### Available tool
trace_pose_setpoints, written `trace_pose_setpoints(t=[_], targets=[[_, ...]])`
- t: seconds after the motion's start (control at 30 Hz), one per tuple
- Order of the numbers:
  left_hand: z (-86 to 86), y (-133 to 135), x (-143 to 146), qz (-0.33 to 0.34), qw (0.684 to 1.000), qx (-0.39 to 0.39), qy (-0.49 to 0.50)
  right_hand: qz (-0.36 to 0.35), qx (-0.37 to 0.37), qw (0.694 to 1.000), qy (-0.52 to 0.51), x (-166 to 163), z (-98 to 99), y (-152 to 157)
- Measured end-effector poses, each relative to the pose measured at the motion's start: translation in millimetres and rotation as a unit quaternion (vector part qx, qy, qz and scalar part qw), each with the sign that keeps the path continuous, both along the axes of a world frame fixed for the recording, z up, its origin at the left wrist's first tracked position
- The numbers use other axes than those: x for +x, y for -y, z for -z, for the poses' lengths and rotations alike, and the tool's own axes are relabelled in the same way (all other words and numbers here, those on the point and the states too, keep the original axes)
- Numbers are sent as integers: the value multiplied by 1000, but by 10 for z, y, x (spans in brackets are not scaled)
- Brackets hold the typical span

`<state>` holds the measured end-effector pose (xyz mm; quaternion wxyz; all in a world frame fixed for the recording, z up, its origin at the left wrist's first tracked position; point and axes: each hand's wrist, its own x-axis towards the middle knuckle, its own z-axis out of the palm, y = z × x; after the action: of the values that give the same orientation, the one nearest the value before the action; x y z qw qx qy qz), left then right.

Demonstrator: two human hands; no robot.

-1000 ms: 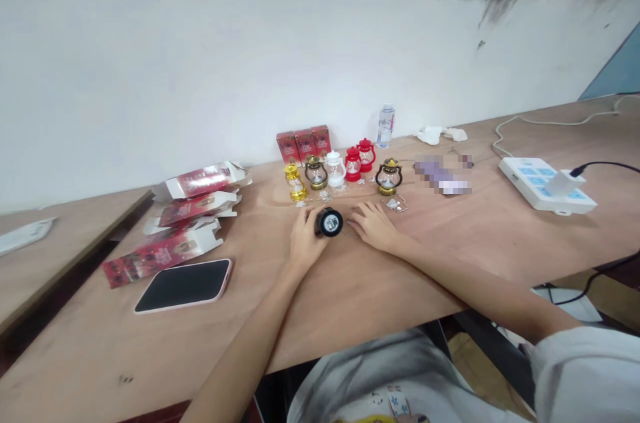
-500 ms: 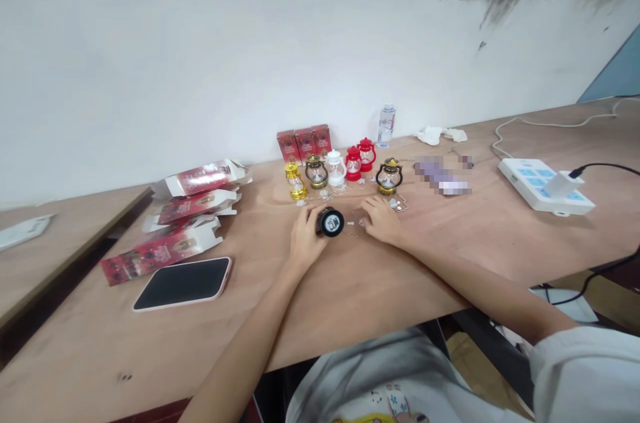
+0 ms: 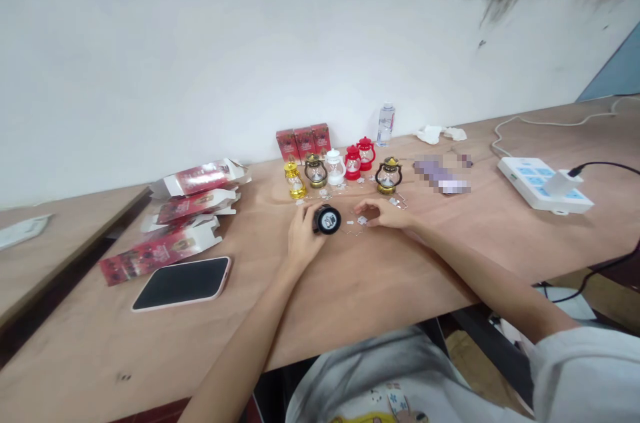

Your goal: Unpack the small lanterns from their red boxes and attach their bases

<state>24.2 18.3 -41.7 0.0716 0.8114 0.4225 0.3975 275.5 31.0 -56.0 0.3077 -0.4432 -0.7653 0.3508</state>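
Note:
My left hand (image 3: 304, 235) is closed around a small dark lantern, whose round black base (image 3: 327, 219) with a pale label faces me. Most of the lantern's body is hidden behind its base and my fingers. To the right, my right hand (image 3: 387, 215) hovers low over the table with bent fingers apart and nothing visible in them. Small white tags (image 3: 361, 220) with thin strings lie by its fingertips. Behind my hands stand a gold lantern (image 3: 295, 182), a bronze lantern (image 3: 316, 172), a white lantern (image 3: 335, 167), two red lanterns (image 3: 353, 163) and another bronze lantern (image 3: 389, 176).
Red boxes (image 3: 303, 143) stand by the wall near a water bottle (image 3: 386, 124). Opened red cartons (image 3: 197, 206) and a phone (image 3: 183, 284) lie left. At right are a white power strip (image 3: 545, 184), crumpled tissue (image 3: 430, 134) and a blurred purple item (image 3: 435, 171).
My right hand has turned and shifted slightly right, its fingers now curved more sideways above the tags. The left hand and the lantern have moved only a little left.

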Motion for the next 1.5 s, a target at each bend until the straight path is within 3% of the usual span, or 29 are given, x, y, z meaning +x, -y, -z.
trace_pose_setpoints(t=[0.7, 1.2, 1.5], targets=[[-6, 9, -5, -8, 1000, 1, -21, 48, 16, 998, -42, -93, 78, 4], [-9, 18, -4, -9, 1000, 0, -30, 47, -58, 994, -85, -103, 61, 7], [-1, 9, -8, -7, 1000, 2, -27, 71, -61, 992, -86, -112, 41, 6]])
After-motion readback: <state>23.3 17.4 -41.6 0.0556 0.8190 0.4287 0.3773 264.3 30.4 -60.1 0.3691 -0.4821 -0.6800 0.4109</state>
